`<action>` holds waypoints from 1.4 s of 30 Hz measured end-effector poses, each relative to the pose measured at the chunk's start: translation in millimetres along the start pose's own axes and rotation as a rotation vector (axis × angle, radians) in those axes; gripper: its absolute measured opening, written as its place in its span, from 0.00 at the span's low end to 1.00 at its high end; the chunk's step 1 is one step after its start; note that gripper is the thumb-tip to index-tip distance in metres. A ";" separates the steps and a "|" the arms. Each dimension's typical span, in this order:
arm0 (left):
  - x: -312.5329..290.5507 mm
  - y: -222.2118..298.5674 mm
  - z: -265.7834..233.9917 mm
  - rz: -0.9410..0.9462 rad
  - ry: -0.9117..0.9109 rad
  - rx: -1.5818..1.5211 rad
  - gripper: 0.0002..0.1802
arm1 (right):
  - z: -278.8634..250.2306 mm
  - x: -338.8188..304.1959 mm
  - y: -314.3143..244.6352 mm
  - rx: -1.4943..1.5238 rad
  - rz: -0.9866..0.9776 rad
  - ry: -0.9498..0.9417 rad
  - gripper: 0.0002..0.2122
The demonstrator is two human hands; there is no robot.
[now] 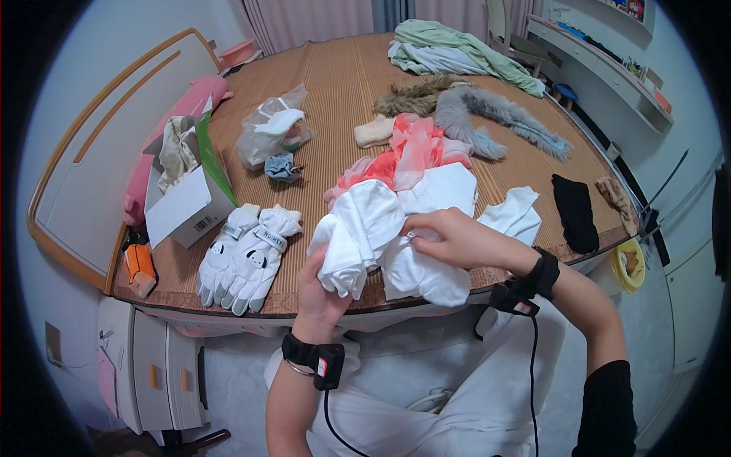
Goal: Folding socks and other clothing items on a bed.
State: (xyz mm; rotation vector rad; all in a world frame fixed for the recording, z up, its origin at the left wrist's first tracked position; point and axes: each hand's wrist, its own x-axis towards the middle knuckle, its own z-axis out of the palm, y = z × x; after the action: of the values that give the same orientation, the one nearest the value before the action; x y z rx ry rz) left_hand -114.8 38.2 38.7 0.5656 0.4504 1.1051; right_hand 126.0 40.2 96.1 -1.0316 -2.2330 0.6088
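1. Bed (335,80): its mat is stretching beyond both hands, its near edge running crosswise just under the work.
2. Coral-and-white scarf (415,145): it is lying bunched just beyond the hands, behind the white pieces.
3. White gloves (244,255): the pair is lying left of the left hand, apart from it.
4. White bundle (358,228): it is sitting directly above the left palm, left of the right fingertips. Long axis is running away from the wearer, top leaning right. Left hand is nearer, already touching.
5. Lower white cloth (430,282): it is draping below the right fingers, long axis slanting down to the right. Right hand is nearer. Whether it's joining the bundle, can't tell.
6. Right hand (457,238): it is coming across from the right, pinching narrow on what looks like the lower cloth's upper edge.
7. Left hand (326,297): it is cupping the bundle from lower left, fingers partly hidden.
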 end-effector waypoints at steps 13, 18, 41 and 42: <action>0.2 -1.6 0.9 0.013 -0.030 -0.017 0.30 | 30.3 -8.0 78.8 -0.012 0.596 -0.336 0.21; 0.9 -1.1 0.5 0.008 -0.013 -0.011 0.30 | 30.4 -19.1 48.2 -0.081 0.491 0.007 0.23; 1.3 -3.6 1.0 -0.006 -0.018 0.013 0.29 | -3.9 -42.2 33.8 -0.189 0.087 -0.414 0.10; 1.9 -3.8 0.6 -0.009 -0.011 0.007 0.29 | -6.5 -39.5 31.5 -0.139 0.121 -0.445 0.09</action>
State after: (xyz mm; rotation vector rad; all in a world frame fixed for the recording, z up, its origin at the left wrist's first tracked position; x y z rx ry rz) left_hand -111.1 38.5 36.6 0.5752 0.4470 1.0919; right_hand 167.2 28.7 68.5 -1.2003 -2.6411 0.8095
